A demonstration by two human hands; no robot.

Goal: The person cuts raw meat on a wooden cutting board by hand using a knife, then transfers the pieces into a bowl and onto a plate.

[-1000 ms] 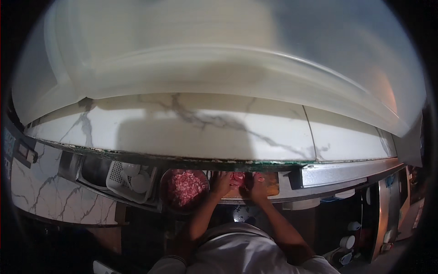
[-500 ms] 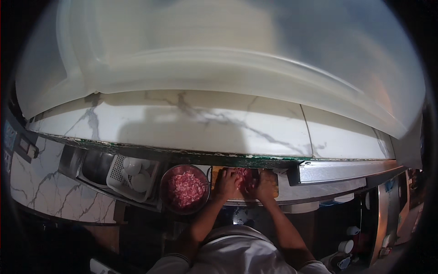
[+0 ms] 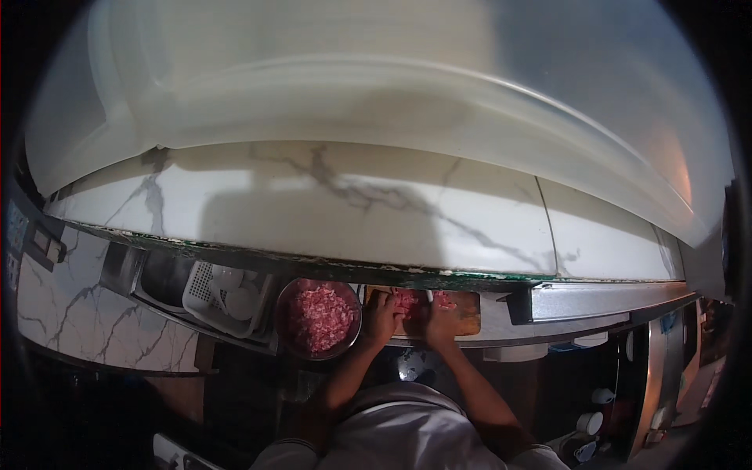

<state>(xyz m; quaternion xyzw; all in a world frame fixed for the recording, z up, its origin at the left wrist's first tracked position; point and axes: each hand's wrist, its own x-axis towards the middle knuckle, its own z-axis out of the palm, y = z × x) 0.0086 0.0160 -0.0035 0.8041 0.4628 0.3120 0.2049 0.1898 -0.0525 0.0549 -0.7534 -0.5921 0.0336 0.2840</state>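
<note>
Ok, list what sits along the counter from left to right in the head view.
White basket in the sink → bowl of minced meat → left hand → right hand, both on the cutting board with meat on it.

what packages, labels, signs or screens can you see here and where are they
No clear packages, signs or screens.
Wall panel: far left edge on the marble wall, small bluish rectangle, too blurred to tell its kind.
Small white containers: lower right, on a dark shelf, round, any labels too small to tell.
</note>
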